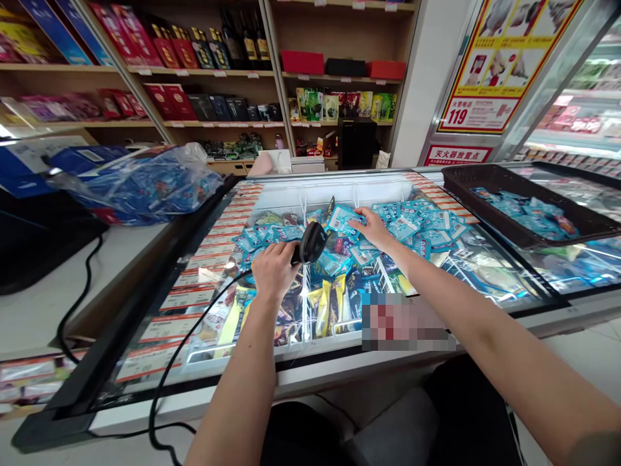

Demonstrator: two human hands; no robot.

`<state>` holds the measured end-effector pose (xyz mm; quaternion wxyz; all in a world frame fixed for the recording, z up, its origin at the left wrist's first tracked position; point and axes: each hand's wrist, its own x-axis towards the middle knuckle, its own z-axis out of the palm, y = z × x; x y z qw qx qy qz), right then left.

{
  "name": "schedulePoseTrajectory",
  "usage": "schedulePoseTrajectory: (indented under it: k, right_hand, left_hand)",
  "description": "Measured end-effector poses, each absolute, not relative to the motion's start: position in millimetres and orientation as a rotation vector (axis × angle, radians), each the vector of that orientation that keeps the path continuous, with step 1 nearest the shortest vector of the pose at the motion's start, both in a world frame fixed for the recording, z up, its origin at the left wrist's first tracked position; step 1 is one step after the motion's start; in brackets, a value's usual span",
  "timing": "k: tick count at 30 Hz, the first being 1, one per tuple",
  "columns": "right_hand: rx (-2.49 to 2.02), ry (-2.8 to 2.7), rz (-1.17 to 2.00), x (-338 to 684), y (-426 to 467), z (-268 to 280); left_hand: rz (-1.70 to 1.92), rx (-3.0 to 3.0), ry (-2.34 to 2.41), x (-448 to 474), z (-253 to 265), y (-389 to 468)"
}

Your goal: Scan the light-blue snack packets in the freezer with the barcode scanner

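Note:
My left hand [275, 270] is wrapped round the handle of a black corded barcode scanner [313, 243], whose head points right. Its cable runs from below the hand down to the lower left. Just right of the scanner, my right hand [372, 226] pinches the right edge of a light blue packet [342, 220] that carries printing. Around both hands, many similar blue packets [439, 223] lie spread on the glass top of a chest freezer [504, 272]. Under the glass, yellow and dark wrapped ice creams [326, 307] show in wire baskets.
At the right, a dark brown plastic basket [509, 184] on the freezer holds more blue packets. Blue packs in a clear plastic bag [165, 178] sit on the left counter. Shelves [204, 71] with boxes and bottles stand behind. Price labels [194, 279] line the freezer's left side.

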<state>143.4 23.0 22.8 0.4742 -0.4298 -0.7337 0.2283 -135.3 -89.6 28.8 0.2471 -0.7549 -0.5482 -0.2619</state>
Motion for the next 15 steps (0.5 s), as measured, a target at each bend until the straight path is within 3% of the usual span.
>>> schedulePoseTrajectory:
  k: [15]
  right_hand:
    - [-1.110,-1.837,0.443,136.9,20.3,15.2]
  left_hand:
    - [-0.651,-2.131,-1.472,-127.6,29.4,-92.2]
